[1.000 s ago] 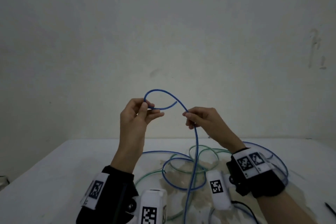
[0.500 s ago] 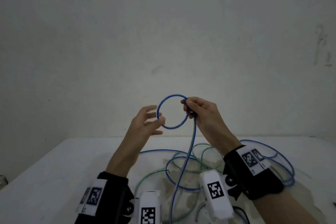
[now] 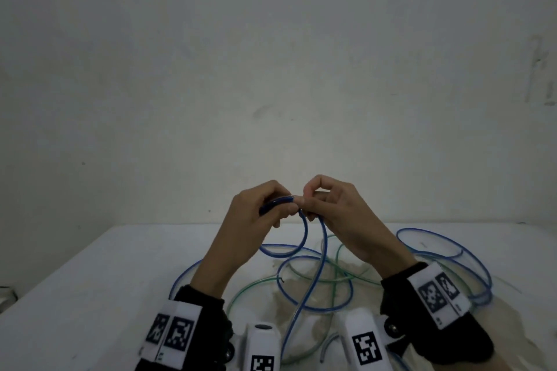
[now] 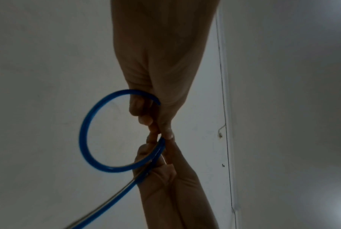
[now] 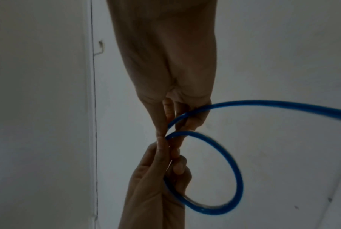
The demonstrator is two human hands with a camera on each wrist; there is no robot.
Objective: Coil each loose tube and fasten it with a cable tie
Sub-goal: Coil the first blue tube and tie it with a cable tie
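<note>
A long blue tube point(image 3: 322, 253) rises from the table to my two hands, which are held together in the air above it. My left hand point(image 3: 280, 205) curls its fingers round the tube's end part. My right hand point(image 3: 307, 200) pinches the tube right beside it, fingertips nearly touching. One small loop point(image 4: 83, 131) of the tube hangs from the two hands, also seen as the loop point(image 5: 236, 178) in the right wrist view. There my right hand point(image 5: 175, 122) pinches the strand and my left hand point(image 5: 169, 156) grips from below. No cable tie is visible.
On the white table point(image 3: 90, 295) lie more slack turns of blue tube point(image 3: 437, 245) at the right and a thin green tube point(image 3: 253, 286) tangled under it. A stained patch marks the table's middle. A plain wall stands behind.
My hands came together and dropped lower. The left hand, open half a second ago, now grips the tube. The small loop swung from upright between the hands to hanging beneath them.
</note>
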